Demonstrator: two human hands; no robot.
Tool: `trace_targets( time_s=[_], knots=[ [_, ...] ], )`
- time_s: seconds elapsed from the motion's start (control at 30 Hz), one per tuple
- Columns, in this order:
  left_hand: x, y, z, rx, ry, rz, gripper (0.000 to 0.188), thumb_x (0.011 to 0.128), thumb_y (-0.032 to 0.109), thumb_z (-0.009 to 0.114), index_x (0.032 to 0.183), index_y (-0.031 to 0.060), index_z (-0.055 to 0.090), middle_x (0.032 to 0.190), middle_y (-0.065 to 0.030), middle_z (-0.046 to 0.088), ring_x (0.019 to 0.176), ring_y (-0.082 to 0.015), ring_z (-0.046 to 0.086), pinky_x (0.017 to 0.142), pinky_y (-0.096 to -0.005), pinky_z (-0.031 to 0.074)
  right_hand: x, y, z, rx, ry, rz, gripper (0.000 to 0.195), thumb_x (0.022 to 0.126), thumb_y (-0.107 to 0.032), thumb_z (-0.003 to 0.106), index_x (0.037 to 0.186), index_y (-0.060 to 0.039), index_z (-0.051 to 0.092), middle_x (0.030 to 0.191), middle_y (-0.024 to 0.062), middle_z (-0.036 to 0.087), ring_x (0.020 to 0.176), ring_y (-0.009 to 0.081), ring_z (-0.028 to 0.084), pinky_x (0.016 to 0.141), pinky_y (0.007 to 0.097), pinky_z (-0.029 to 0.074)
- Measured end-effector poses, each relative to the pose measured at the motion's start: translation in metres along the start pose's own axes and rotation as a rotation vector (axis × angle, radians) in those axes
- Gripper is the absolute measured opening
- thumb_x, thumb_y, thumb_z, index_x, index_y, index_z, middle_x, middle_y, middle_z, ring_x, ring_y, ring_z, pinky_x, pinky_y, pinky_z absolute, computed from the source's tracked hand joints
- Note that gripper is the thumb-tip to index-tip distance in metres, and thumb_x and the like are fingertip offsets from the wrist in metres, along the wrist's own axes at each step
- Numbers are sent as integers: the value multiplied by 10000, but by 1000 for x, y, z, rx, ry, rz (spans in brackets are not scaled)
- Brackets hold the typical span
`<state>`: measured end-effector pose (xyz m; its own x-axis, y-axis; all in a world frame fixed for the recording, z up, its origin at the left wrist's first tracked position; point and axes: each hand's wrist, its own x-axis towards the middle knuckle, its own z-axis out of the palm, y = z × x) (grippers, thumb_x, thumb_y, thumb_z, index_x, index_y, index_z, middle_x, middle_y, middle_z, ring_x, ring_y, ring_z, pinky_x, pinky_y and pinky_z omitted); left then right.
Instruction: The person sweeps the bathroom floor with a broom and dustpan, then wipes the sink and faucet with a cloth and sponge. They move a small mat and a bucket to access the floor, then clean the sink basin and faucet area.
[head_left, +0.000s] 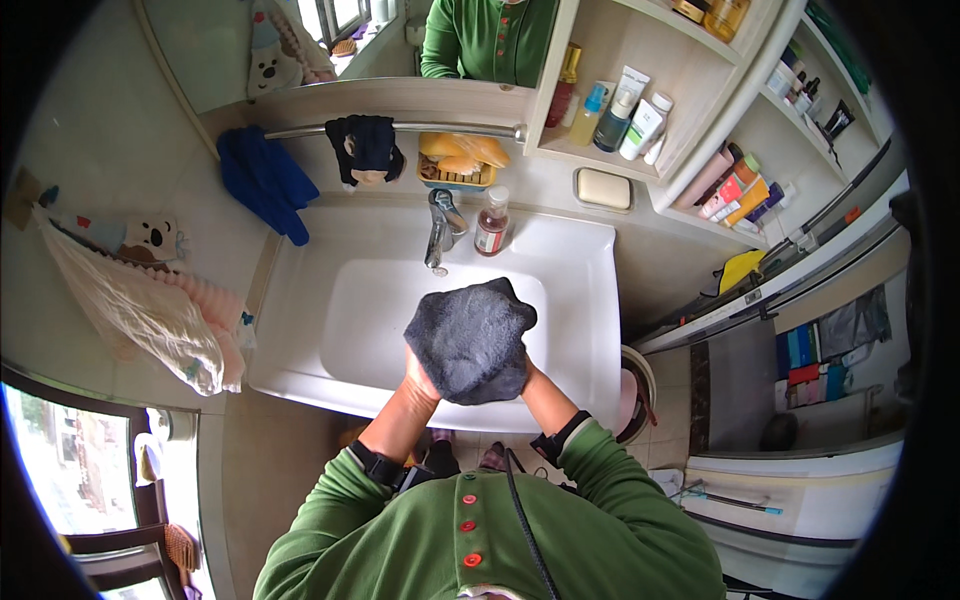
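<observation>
A dark grey cloth (472, 339) is spread over both my hands above the front half of the white washbasin (292, 330). My left hand (420, 375) supports its left edge from below, with most of the fingers hidden under the fabric. On the other side my right hand (531, 379) holds the lower right edge, also largely covered. Behind the cloth stands a chrome faucet (439, 232), and no water stream shows. Just right of the faucet, a clear bottle with reddish liquid (492, 223) rests on the basin's back ledge.
A metal towel bar (442, 129) carries a blue cloth (264, 180) and a dark cloth (365, 150). Behind the basin are a yellow basket (457, 176) and a soap bar (604, 189). Shelves with toiletries (626, 112) rise at right. A pale towel (150, 307) hangs left.
</observation>
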<state>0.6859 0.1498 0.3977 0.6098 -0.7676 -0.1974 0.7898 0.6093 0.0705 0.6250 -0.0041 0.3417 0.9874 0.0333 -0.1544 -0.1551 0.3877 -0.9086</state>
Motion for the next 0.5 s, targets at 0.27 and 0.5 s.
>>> trace_targets(
  time_s=[0.27,0.5],
  knots=[
    [16,-14,-25,616,272,-207,394,982,345,435,1231,68,564,1191,-102,623,1065,-255,605,959,-426,471,-47,-117,42,-1554,-64,-400,437,806,-291,647,1186,-84,596,1125,104,627,1058,297,582,940,421,435],
    [20,19,30,1715,255,-384,356,983,308,444,1087,42,657,943,-56,648,805,-138,612,704,-257,491,-71,-90,-22,-1608,371,-843,327,855,-271,545,1142,-122,591,1077,71,611,1023,261,561,888,410,434]
  ],
)
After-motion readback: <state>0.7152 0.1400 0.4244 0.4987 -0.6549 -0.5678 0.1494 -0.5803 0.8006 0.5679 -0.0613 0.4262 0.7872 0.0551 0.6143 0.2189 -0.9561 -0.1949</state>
